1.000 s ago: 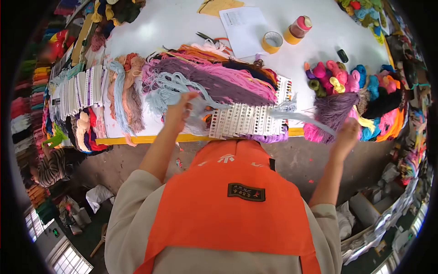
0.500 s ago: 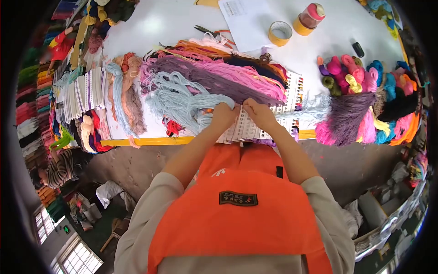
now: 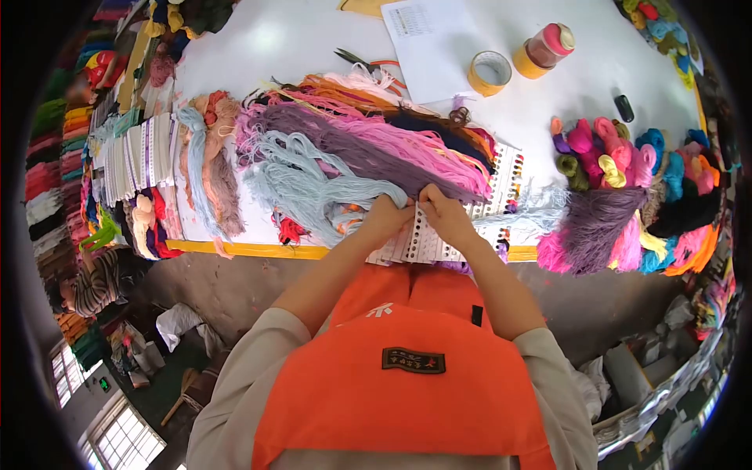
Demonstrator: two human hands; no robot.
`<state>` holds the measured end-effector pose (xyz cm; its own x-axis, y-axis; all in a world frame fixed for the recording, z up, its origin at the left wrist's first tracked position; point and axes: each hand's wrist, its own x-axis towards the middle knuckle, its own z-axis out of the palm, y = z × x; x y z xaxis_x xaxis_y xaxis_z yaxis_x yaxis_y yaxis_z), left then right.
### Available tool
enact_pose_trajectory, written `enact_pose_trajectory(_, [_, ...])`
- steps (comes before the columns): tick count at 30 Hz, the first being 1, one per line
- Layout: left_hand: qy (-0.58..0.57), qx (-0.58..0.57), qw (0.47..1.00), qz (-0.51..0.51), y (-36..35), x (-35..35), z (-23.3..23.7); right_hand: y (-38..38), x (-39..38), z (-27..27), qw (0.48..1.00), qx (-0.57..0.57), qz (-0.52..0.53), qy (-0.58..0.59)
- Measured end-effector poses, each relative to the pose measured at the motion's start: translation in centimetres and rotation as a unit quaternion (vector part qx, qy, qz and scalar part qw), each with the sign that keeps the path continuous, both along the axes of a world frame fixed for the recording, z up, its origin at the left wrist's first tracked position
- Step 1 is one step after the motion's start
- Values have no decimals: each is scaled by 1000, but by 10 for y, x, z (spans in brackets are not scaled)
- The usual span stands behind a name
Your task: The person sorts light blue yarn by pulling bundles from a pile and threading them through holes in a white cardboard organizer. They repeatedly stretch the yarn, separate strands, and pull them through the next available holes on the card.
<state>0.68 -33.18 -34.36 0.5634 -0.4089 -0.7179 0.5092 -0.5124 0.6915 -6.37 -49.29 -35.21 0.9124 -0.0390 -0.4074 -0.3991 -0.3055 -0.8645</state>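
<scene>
My left hand (image 3: 384,219) is closed at the end of a light blue thread bundle (image 3: 301,176), its fingertips pinched on the thread. Right beside it, my right hand (image 3: 445,215) pinches the upper end of a white punched card (image 3: 413,239). The fingertips of both hands nearly meet, and they hide the exact point of grip. More punched cards fan out below at the table's front edge. Behind the hands lie a dark purple thread bundle (image 3: 345,149) and a pink thread bundle (image 3: 399,141). Light blue strands (image 3: 533,207) stretch to the right over the cards.
Scissors (image 3: 364,64), a paper sheet (image 3: 431,47), a tape roll (image 3: 489,72) and a jar (image 3: 546,51) stand farther back on the white table (image 3: 258,39). Coloured skeins (image 3: 607,149) pile up at right. A stack of white cards (image 3: 141,157) lies at left. Another person (image 3: 98,286) is at far left.
The camera view has shifted slightly, so things on the table sit lower. My hands stay together at the cards, fingers still pinched, with only a small movement.
</scene>
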Motion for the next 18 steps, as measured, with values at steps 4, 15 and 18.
enact_pose_trajectory(4, [-58,7,998,3,-2,-5,-10,0,-7,6,998,43,-53,6])
enact_pose_trajectory(15, [-231,155,960,-38,39,17,-8,6,-10,-37,995,70,-30,-71])
enact_pose_trajectory(18, [-164,117,978,-56,50,18,-21,6,-6,-27,998,54,-14,-39])
